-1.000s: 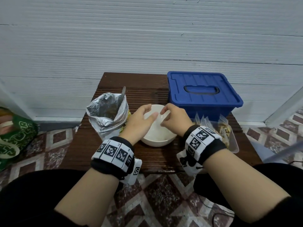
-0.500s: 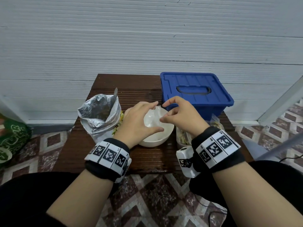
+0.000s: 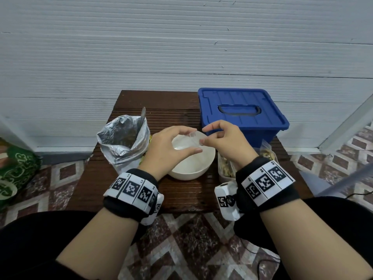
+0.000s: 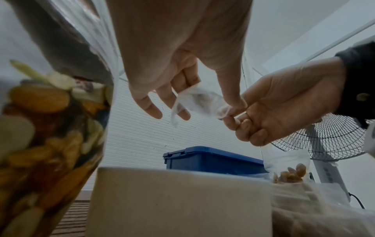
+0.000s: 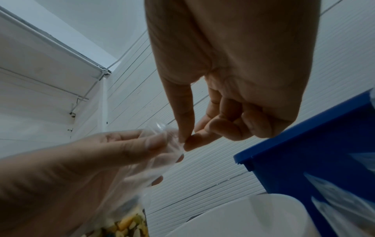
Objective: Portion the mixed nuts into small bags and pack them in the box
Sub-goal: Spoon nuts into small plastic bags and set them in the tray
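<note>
Both hands hold a small clear plastic bag a little above the white bowl in the middle of the table. My left hand holds it between thumb and fingers; the left wrist view shows the bag stretched between them. My right hand pinches the bag's right edge with thumb and index finger. The open foil bag of mixed nuts, with a spoon handle sticking out, stands left of the bowl. The blue box at the back right has its lid on.
Small clear bags with nuts lie right of the bowl, in front of the box. The dark wooden table stands against a white wall. A green bag lies on the tiled floor at the left. A fan stands to the right.
Both hands have risen from the bowl with the small clear bag and now hold it spread between them.
</note>
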`<state>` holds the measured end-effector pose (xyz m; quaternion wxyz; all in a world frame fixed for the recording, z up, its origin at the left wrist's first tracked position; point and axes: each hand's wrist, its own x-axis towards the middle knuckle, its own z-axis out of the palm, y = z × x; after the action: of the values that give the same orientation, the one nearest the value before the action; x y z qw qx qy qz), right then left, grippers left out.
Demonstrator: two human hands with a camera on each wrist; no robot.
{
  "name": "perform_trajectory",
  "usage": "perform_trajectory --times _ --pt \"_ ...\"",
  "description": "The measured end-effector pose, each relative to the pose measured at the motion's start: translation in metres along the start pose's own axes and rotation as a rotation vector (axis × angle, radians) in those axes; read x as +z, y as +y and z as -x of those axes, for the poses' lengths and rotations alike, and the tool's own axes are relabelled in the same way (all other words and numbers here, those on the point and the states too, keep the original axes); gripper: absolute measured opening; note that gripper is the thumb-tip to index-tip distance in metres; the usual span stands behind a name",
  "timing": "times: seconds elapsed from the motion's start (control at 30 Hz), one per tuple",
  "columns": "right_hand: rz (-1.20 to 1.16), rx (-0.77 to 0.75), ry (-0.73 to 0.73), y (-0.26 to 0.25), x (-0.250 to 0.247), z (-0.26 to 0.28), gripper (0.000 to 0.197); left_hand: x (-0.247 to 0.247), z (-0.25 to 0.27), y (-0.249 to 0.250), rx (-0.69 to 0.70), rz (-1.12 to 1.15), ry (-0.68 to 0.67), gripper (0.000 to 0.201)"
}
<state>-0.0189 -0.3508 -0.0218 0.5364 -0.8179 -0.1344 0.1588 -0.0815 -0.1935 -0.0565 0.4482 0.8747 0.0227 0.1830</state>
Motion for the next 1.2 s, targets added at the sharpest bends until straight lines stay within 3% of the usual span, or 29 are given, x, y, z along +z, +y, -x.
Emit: perform_trajectory --times 0.13,0.3,0.43,0.6,0.8,0.93,1.07,1.13,1.2 --pt "-0.002 0.006 0.021 0.002 0.002 -0.001 0.024 0.0 0.001 0.0 -0.055 0.046 0.004 0.033" --pt "-0.021 -0.015 0.051 0.006 0.006 -0.003 0.006 0.0 0.002 0.006 -0.062 0.039 -0.024 0.047" --pt "-0.098 -0.004 0.127 0.007 0.008 -0.005 0.021 -0.013 0.002 0.024 0.0 0.081 0.013 0.05" --pt "-0.103 -0.032 0.116 -0.007 0.027 -0.01 0.023 -0.063 -0.001 0.046 0.044 0.127 0.189 0.05" --pt "-0.067 -0.159 0.046 -0.035 0.075 -0.027 0.016 -0.118 -0.002 0.022 -0.138 0.037 0.37 0.046" --pt "0.001 -0.236 0.036 -0.054 0.098 -0.04 0.039 -0.14 0.002 -0.013 -0.355 0.026 0.321 0.066" --pt "0.106 -0.289 0.039 -0.063 0.115 -0.049 0.025 -0.145 0.009 -0.021 -0.46 0.073 0.175 0.047" --pt "0.187 -0.317 0.05 -0.063 0.118 -0.05 0.014 -0.146 0.01 -0.02 -0.46 0.075 0.105 0.032" --pt "0.246 -0.365 0.043 -0.061 0.119 -0.047 0.016 -0.147 0.011 -0.019 -0.448 0.069 0.082 0.028"
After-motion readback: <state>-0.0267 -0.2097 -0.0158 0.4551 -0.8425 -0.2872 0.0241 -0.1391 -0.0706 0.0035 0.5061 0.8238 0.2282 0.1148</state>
